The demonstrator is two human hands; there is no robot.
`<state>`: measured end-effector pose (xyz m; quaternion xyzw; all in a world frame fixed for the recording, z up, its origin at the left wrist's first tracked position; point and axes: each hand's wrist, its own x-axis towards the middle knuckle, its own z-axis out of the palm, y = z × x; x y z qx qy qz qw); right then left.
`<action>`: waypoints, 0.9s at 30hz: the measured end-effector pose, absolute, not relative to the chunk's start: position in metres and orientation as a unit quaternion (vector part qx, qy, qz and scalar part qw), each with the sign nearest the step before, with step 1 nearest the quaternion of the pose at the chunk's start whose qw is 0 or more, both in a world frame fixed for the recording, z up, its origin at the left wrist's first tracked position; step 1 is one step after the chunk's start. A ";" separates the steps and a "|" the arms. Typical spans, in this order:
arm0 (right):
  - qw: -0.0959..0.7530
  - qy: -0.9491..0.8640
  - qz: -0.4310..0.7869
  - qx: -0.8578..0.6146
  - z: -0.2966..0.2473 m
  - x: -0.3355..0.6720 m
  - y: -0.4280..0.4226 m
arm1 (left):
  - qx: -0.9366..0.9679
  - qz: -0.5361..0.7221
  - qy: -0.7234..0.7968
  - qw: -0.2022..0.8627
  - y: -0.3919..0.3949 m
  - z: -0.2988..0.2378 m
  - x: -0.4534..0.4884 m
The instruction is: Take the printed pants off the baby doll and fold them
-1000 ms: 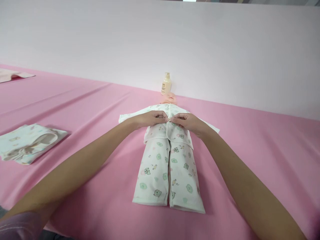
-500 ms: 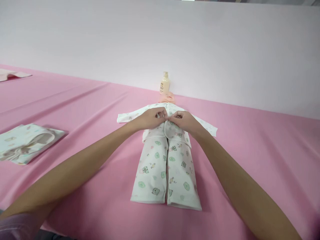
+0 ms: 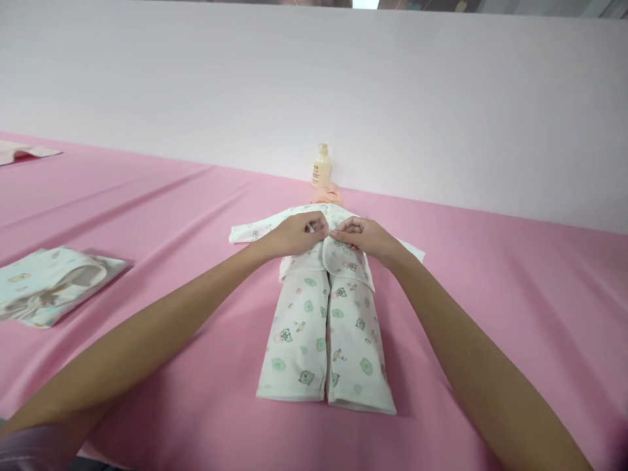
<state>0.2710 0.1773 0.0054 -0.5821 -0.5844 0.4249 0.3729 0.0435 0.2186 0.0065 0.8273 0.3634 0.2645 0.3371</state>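
A baby doll (image 3: 326, 193) lies on its back on the pink sheet (image 3: 490, 294), dressed in a white printed jacket (image 3: 343, 258) and matching trousers (image 3: 324, 340). My left hand (image 3: 293, 233) and my right hand (image 3: 363, 235) meet over the doll's chest. Each hand pinches one front edge of the jacket, fingers closed, with the fingertips almost touching at the middle. The doll's head shows only as a pink shape beyond my hands.
A cream pump bottle (image 3: 321, 166) stands behind the doll's head against the pale wall. A folded printed garment (image 3: 49, 284) lies at the left. Another pale cloth (image 3: 24, 152) lies at the far left edge.
Both hands have stayed pinched together on the jacket front and shifted slightly up the chest toward the doll's neck. The view has drifted a little.
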 end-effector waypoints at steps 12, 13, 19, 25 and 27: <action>0.345 -0.606 0.319 -0.642 0.023 0.271 0.224 | 0.761 0.293 0.455 0.357 0.246 0.012 0.067; 0.323 -0.615 0.324 -0.642 0.026 0.271 0.228 | 0.754 0.284 0.463 0.370 0.252 0.013 0.070; 0.310 -0.612 0.378 -0.622 0.021 0.284 0.236 | 0.731 0.271 0.471 0.412 0.268 0.009 0.078; 0.308 -0.614 0.386 -0.616 0.018 0.286 0.234 | 0.715 0.256 0.480 0.439 0.262 0.015 0.070; 0.308 -0.616 0.383 -0.616 0.017 0.287 0.233 | 0.724 0.257 0.470 0.435 0.264 0.015 0.068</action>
